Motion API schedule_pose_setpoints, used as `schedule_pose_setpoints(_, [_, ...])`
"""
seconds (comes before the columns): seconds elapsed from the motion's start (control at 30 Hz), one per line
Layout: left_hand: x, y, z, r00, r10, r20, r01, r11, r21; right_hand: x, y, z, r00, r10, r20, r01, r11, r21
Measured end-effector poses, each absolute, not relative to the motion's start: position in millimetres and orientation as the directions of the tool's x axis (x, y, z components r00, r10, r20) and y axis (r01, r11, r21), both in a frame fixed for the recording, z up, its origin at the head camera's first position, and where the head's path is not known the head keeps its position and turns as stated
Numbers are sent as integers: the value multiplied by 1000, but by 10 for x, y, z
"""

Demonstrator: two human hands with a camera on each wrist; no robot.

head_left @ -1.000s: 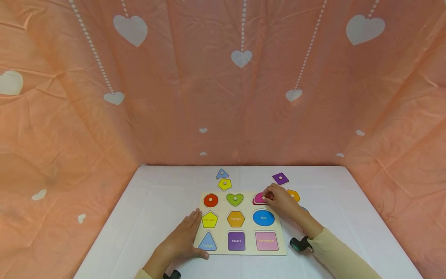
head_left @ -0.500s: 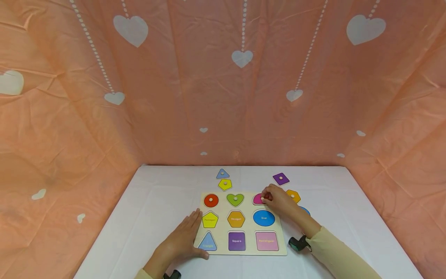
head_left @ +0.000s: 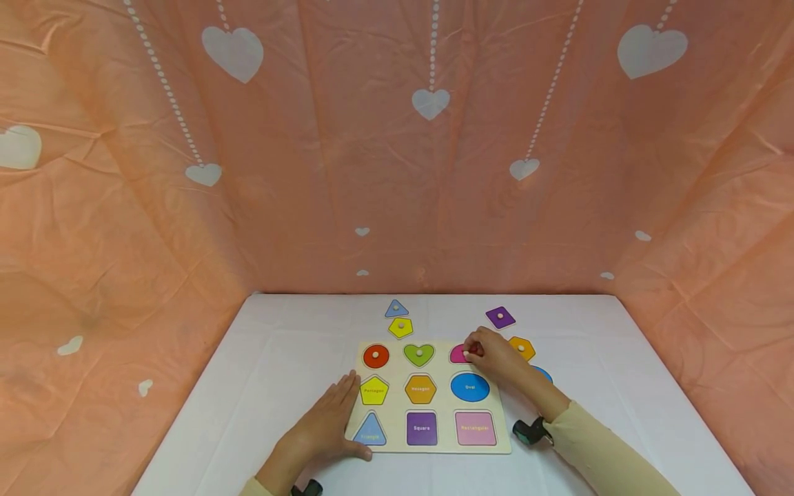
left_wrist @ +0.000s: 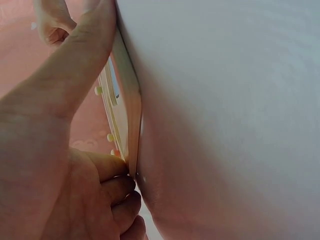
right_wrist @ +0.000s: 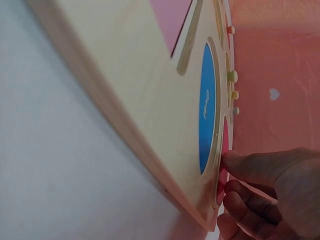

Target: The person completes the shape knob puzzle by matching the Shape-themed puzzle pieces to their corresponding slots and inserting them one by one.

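Note:
A wooden shape puzzle board (head_left: 393, 373) lies on the white table. My right hand (head_left: 496, 356) pinches the small knob of a pink puzzle piece (head_left: 457, 354) at the board's back right slot. The right wrist view shows the thumb and fingers close against this piece (right_wrist: 224, 172); they hide part of its outline. My left hand (head_left: 324, 421) rests along the board's left edge with extended fingers, its thumb by the front left corner. In the left wrist view the fingertips touch the board's side (left_wrist: 132, 115). A red circle (head_left: 375, 356) and green heart (head_left: 419, 355) sit in their slots.
Behind the board lie a blue triangle (head_left: 396, 308), a yellow pentagon (head_left: 400, 327) and a purple square (head_left: 500, 317). An orange hexagon (head_left: 523, 347) and a blue piece (head_left: 542, 373) are partly covered by the right arm. Pink cloth (head_left: 428, 207) walls the table's back and sides.
The pink piece has shifted slightly left and now covers the darker slot strip seen below it earlier. My right hand moved slightly with it; my left hand has stayed put.

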State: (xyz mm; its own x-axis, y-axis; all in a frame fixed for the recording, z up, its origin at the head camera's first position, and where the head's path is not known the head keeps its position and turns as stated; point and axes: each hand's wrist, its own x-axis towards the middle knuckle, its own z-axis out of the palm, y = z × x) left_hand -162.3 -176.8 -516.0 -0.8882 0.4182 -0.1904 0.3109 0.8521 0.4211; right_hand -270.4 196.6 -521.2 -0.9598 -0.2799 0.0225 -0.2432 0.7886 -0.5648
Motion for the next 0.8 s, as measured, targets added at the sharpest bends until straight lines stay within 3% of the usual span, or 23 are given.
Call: schedule_pose_setpoints(0.8, [-1628, -1773, -5172, -891, 408, -198, 305, 863, 403, -2708, 1954, -5186, -965, -261, -3, -213, 795, -568])
